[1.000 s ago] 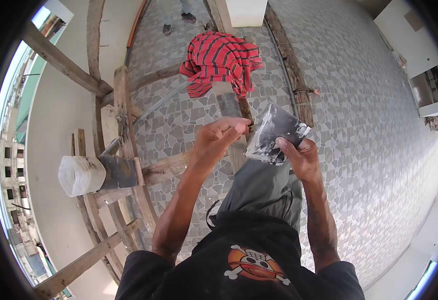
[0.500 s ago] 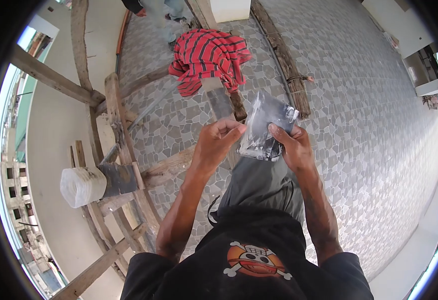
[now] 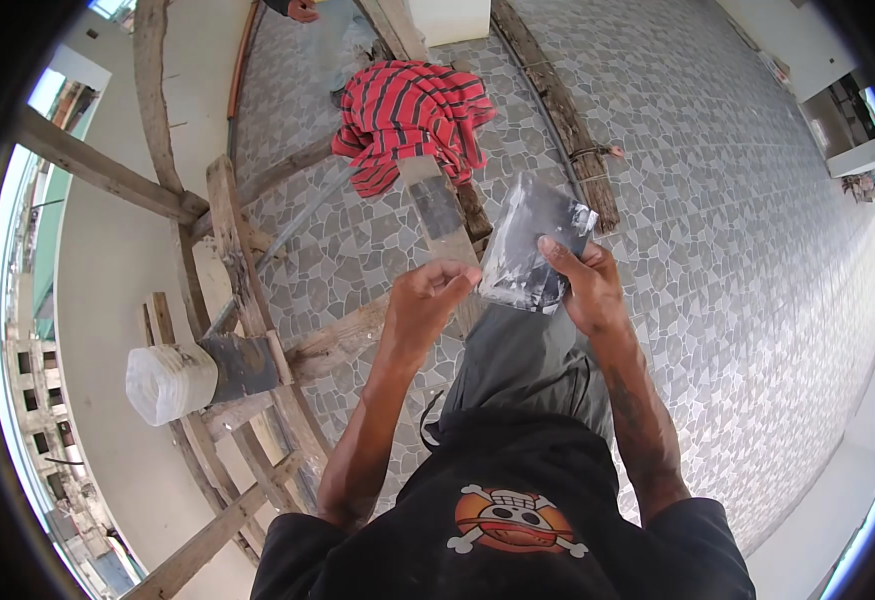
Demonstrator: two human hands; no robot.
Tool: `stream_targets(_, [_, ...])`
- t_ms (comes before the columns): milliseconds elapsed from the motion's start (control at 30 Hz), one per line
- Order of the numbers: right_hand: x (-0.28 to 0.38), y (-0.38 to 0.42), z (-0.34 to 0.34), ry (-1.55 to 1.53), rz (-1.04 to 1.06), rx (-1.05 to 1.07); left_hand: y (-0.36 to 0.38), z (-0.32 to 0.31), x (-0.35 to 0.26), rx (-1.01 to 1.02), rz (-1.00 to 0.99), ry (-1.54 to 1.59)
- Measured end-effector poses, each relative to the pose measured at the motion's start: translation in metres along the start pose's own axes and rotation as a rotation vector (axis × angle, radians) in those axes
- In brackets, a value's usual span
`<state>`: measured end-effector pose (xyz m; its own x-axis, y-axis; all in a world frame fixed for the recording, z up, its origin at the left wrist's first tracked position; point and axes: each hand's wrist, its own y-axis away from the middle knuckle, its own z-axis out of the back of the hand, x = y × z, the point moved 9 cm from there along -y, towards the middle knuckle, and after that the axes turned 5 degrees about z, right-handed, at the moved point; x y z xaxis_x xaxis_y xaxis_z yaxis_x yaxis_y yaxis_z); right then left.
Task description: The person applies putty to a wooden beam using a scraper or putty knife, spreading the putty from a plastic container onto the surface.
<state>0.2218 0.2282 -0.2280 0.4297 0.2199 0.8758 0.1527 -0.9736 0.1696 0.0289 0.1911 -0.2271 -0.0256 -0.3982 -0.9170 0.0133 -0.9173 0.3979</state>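
Observation:
In my right hand [image 3: 593, 280] is a dark, flat rectangular sheet [image 3: 536, 240] smeared with white powder, its kind unclear. My right thumb presses on its face while the fingers go behind it. My left hand [image 3: 430, 305] is closed, thumb against curled fingers, with the fingertips right at the sheet's lower left edge. What the pinch holds, if anything, is hidden. Beyond the hands, a wooden plank [image 3: 448, 245] carries a dark rectangular patch [image 3: 436, 208]. A red and black striped cloth [image 3: 413, 110] lies bunched over its far end.
On the left, a white, translucent roll-like object [image 3: 168, 383] sits beside a dark panel [image 3: 243, 366] on timber framing [image 3: 283, 400]. A long weathered beam [image 3: 558, 110] lies on the stone-patterned floor [image 3: 718, 250]. Another person's hand [image 3: 303, 10] shows at the top.
The left hand has shifted slightly down and left. The sheet has tilted a little in my right hand, showing more white powder. The other person's hand has moved right at the top.

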Motion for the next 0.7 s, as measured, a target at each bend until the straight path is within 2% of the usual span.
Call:
stream_targets(200, [0.002,-0.001,-0.002,-0.007,0.011,0.025,-0.003,-0.008,-0.013,0.029,0.044,0.055])
stream_targets(400, [0.001,0.000,0.001,0.010,0.020,0.014,-0.012,-0.010,-0.005,0.059,-0.030,0.178])
stream_targets(700, [-0.001,-0.001,-0.003,-0.023,0.000,0.008,-0.002,0.001,0.002,0.021,0.071,0.030])
